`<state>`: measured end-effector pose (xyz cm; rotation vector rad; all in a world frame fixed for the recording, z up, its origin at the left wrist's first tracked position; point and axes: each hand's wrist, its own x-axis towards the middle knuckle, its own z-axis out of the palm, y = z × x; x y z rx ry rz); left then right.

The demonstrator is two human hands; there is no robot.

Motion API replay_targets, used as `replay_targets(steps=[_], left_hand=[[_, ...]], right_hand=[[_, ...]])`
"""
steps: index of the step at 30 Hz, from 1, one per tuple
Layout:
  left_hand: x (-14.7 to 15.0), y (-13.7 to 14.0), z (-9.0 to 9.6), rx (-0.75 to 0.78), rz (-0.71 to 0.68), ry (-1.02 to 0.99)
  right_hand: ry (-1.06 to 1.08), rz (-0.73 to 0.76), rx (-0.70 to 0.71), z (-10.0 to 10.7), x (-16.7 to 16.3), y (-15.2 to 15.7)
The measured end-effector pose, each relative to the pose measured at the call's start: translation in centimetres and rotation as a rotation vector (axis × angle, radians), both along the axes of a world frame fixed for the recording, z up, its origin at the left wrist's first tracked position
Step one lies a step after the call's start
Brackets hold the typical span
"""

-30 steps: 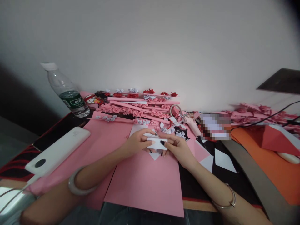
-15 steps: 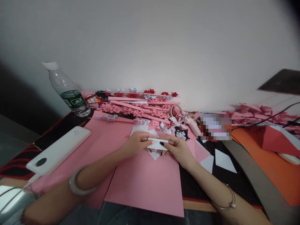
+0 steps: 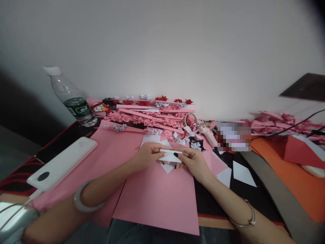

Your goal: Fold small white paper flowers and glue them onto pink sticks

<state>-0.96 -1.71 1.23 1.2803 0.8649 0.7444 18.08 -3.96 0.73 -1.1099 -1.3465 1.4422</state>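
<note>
Between my two hands is a small folded piece of white paper, raised a little above the sheets. My left hand pinches its left end between thumb and fingers. At the other end, my right hand grips it the same way, the thumb lying on the front. Another piece of white paper shows below and behind the held one. Underneath lies a large pink sheet. Some fingertips are hidden behind the folded paper.
Paper flowers and pink rolls pile up along the wall. A glue gun lies right of them. At left are a water bottle and a white power bank. White cut paper and an orange sheet lie at right.
Almost nothing differs. Both hands keep their pinch on the white paper in the same place; the whole view has shifted very slightly.
</note>
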Motion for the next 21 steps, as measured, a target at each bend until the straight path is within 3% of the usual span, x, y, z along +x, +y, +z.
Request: replay_targets(steps=[21], left_hand=[[0.03, -0.04, 0.44, 0.0, 0.008, 0.001]], right_hand=[[0.001, 0.007, 0.02, 0.08, 0.04, -0.13]])
